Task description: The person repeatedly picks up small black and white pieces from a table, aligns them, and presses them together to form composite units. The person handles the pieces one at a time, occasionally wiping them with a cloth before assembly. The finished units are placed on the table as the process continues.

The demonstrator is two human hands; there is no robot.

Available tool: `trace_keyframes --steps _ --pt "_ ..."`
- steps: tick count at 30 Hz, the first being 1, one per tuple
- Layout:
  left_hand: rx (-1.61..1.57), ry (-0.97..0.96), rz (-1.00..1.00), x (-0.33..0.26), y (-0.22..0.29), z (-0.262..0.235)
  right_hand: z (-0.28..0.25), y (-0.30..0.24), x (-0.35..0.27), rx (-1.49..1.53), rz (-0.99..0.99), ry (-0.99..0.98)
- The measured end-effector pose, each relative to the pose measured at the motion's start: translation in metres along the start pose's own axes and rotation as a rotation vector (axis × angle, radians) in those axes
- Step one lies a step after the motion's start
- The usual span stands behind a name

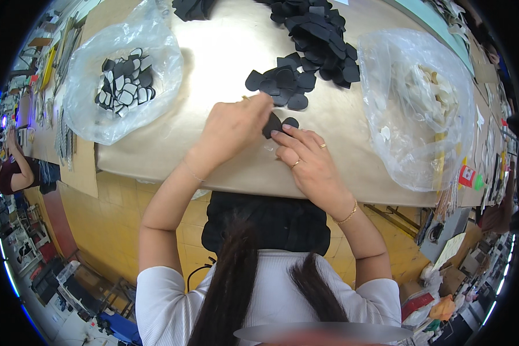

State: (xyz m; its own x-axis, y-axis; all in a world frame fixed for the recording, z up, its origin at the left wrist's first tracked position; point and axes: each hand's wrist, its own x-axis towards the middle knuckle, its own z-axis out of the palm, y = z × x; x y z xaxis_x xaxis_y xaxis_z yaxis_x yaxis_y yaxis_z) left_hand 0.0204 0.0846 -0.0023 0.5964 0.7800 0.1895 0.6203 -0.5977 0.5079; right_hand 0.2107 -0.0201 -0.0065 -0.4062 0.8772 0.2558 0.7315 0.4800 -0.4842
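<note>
At the table's near middle, my left hand (233,127) is closed, its fingers bent in and pinched together; whether a small piece is between the fingertips is hidden. Right beside it lies a black rounded piece (273,124), pressed by the fingertips of my right hand (310,158). A second small black piece (291,122) shows just past those right fingertips. Just beyond both hands spreads a loose cluster of black rounded cut pieces (282,81), which look thin and flat.
A larger heap of black pieces (323,40) lies farther back. On the left, a clear plastic bag (161,72) holds black and white pieces; on the right, another plastic bag (380,75) holds whitish scraps. A green-capped bottle (477,182) is by the right edge.
</note>
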Motion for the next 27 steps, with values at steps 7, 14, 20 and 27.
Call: trace_keyframes --steps 7,14,20,27 --pt "-1.035 0.063 -0.689 -0.019 0.008 -0.029 -0.005 -0.002 0.001 0.312 0.145 0.108" --pt "-0.362 -0.025 -0.427 -0.071 0.055 0.001 -0.01 -0.004 -0.019 1.163 0.702 0.309" --pt "-0.09 -0.123 -0.417 -0.088 0.059 -0.003 -0.008 -0.022 -0.022 1.161 0.913 0.248" --pt "-0.173 -0.018 -0.362 -0.109 0.057 -0.009 0.007 -0.041 -0.007 0.786 0.817 0.162"
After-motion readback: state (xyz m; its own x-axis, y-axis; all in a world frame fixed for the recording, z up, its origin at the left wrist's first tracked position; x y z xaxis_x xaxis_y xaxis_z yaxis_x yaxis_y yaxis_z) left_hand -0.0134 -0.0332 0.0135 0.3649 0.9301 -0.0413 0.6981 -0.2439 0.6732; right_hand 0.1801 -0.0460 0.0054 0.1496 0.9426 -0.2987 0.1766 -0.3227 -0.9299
